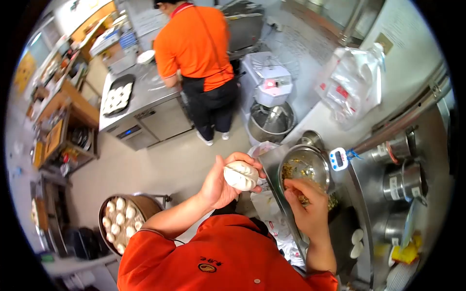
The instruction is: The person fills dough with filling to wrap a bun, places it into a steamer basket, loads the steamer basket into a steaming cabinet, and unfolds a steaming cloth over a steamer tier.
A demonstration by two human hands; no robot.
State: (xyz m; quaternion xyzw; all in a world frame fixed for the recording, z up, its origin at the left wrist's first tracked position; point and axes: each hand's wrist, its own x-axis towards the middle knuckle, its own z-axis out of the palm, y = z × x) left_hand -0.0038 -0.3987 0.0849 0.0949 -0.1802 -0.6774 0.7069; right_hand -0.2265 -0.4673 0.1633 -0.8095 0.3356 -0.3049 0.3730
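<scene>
My left hand (218,182) cradles a white bun (241,175) in its palm, and the fingers curl behind it. Pleated folds run along the top of the dough. My right hand (308,206) is over the near edge of a metal bowl (318,167), its thumb and bent forefinger a little apart and nothing visible between them. Yellow and green chopped filling (290,170) lies in that bowl. Two white dough pieces (357,243) rest on the dark worktop to the right of my forearm.
A round steamer (153,205) of several buns stands at lower left. Farther off, a co-worker in orange (199,43) faces a steel counter (160,114) with a tray of white pieces (118,97). A mixer (269,80), a timer (338,159) and metal pots (393,186) are at right.
</scene>
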